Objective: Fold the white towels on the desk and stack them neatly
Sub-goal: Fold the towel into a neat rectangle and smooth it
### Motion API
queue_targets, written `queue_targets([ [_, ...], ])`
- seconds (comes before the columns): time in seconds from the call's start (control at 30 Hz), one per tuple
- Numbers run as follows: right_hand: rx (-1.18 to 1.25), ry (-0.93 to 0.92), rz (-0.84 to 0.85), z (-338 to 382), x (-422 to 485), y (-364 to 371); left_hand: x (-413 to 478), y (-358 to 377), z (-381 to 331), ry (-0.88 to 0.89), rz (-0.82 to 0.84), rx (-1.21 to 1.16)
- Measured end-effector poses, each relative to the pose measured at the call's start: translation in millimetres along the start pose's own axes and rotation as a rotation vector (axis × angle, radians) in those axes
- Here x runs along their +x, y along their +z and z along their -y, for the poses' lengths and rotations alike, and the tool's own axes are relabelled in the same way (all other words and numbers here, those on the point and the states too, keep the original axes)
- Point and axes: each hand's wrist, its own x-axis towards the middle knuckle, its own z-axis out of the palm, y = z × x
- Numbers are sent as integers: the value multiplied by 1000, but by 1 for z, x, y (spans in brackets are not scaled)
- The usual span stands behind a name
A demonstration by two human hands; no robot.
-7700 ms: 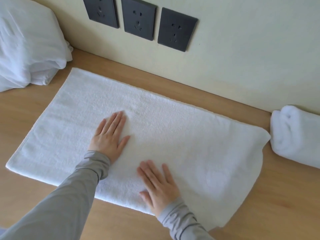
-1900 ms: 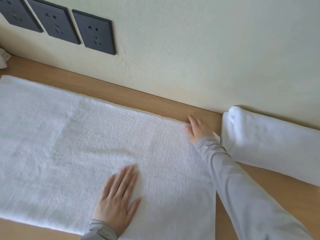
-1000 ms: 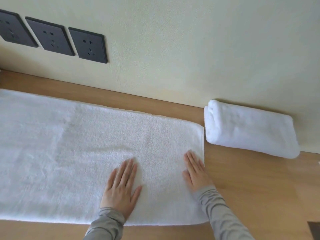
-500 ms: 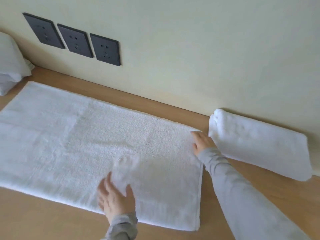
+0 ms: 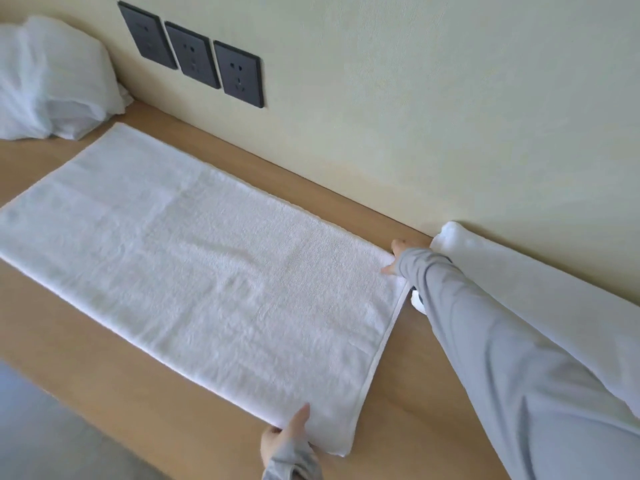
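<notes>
A long white towel point(image 5: 207, 271) lies flat across the wooden desk point(image 5: 422, 393). My left hand point(image 5: 285, 433) grips the towel's near edge by the right corner, thumb on top. My right hand point(image 5: 393, 256) reaches to the far right corner and pinches it between thumb and finger; my grey sleeve hides most of that hand. A folded white towel point(image 5: 526, 292) lies against the wall to the right, partly behind my right arm.
A loose heap of white towels point(image 5: 52, 81) sits at the far left of the desk. Three dark wall sockets point(image 5: 194, 53) are set in the cream wall behind. The desk's front edge runs along the lower left, with grey floor point(image 5: 41, 427) beyond it.
My left hand slid off the towel's top to its near right edge and took hold. My right hand stays at the far right corner. The view has swung left.
</notes>
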Motion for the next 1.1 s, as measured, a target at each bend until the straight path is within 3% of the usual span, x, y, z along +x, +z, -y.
queue_targets([
  [0.17,33,47,59,3,0,-4,-2,12,19,-18,2,-80],
  [0.47,313,-32,-7,-6,-6,-12,-12,18,1,188,-109,-269],
  [0.63,569,-157,-93,-11,-7,-13,-20,7,-14,377,52,-183],
  [0.9,784,-180,-48,-9,3,-10,-28,-15,-37,230,254,-230],
  [1.1,978,-128,-159,3,3,-28,-35,-36,-75,212,363,-331],
])
